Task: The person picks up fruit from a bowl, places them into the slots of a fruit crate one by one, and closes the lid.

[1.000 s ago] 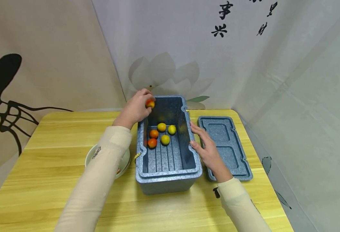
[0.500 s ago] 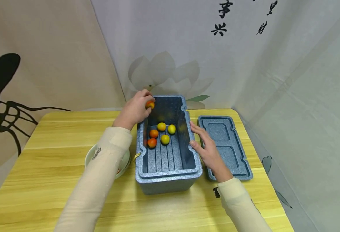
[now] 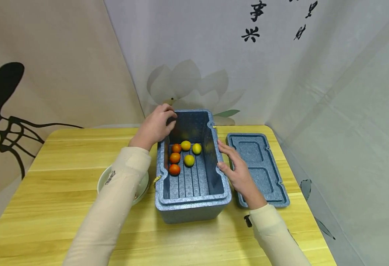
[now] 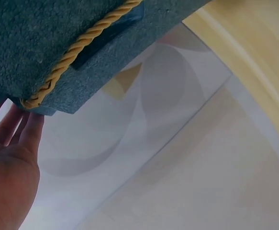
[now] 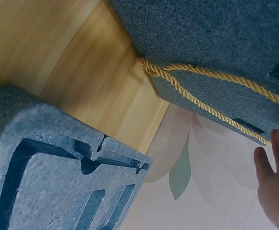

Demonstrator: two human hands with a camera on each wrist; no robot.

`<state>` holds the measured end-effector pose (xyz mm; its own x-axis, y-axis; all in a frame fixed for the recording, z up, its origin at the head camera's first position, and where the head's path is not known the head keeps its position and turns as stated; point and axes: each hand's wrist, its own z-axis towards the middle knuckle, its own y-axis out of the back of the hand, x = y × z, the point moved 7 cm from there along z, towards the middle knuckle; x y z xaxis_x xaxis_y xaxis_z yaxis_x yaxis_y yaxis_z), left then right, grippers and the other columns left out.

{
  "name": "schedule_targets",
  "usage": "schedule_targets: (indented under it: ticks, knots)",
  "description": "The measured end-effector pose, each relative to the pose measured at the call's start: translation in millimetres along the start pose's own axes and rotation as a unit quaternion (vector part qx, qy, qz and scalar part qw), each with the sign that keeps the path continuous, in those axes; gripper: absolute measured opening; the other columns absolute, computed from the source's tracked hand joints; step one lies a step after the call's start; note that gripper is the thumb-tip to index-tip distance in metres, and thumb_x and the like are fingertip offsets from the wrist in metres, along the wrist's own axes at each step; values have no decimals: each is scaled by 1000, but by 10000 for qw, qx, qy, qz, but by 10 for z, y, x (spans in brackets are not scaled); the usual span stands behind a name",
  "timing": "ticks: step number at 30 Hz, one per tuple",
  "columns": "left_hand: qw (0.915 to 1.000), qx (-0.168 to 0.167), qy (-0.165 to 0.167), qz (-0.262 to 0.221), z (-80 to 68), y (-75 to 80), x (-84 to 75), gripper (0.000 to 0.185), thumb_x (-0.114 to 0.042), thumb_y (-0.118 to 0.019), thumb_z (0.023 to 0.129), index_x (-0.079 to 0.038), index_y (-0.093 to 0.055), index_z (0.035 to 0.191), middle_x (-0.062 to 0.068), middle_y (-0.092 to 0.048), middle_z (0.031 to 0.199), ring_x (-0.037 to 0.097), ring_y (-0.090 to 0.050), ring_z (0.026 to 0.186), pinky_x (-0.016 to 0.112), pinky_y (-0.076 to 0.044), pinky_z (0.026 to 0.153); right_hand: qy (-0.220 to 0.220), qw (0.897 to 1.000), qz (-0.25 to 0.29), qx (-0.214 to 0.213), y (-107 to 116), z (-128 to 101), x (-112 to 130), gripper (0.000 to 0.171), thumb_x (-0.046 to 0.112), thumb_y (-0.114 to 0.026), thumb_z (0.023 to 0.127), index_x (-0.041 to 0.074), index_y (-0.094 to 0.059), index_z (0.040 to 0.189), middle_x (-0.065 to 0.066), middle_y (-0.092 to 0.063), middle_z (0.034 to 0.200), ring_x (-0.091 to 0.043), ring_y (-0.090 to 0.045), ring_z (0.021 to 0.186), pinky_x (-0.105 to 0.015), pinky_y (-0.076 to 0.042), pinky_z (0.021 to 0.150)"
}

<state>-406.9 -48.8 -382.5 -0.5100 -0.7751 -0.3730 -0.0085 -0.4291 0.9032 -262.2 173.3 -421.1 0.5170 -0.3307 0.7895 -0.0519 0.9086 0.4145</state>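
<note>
Yellow wood-grain bench (image 3: 81,218): bears everything below.

Blue-grey speckled foam box, rectangular, deep, uncovered (image 3: 193,217): long axis running away from the person, between the two hands.

Blue-grey speckled foam lid, flat, with recessed panels (image 3: 254,160): on the bench, right of the box, its long side roughly along the box's.

Pale round bowl (image 3: 144,183): left of the box, partly hidden under the left sleeve (image 3: 109,207); contents mostly unseen.

Left hand (image 3: 155,126): over the box's far left rim, thumb parted from bent fingers, no fruit visible between them; some tips are hidden.

Right hand (image 3: 237,171): on the box's right rim, thumb and fingers spread, nothing gripped.

Fruits, small, round, six: on the box floor, below the left fingers and toward the person. Three red-orange fruits (image 3: 175,158) line the left wall, the farthest lying nearest those fingers. One orange-yellow fruit (image 3: 186,145) and two yellow fruits (image 3: 189,160) sit beside them; the right wall parts these from most of the right hand.
</note>
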Motion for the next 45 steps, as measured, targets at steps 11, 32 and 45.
schedule_targets:
  ticks: [11,32,45]
  knots:
    - [9700,-1856,-407,-1513,-248,280,88,30,-18,-60,99,-3,-63,124,10,-57,126,28,-50,117,41,-41,103,7,10000,-11,-16,3,15,16,51,27,-55,102,-7,-47,140,-20,-37,151,-34,-30,140,-57,-23,113]
    - [9545,-2056,139,-2156,-1151,449,413,29,-8,-65,95,-1,-66,122,10,-60,122,29,-58,112,38,-45,102,-24,10000,-27,-25,1,-4,22,49,22,-57,101,-6,-47,140,-20,-37,151,-35,-30,140,-58,-22,113]
    - [9614,-2049,120,-1834,-1680,79,705,27,2,-74,85,-1,-70,112,7,-66,113,19,-61,101,11,-42,93,-31,9999,-123,21,3,-2,41,48,20,-57,101,-7,-46,140,-20,-37,151,-36,-30,140,-58,-20,113]
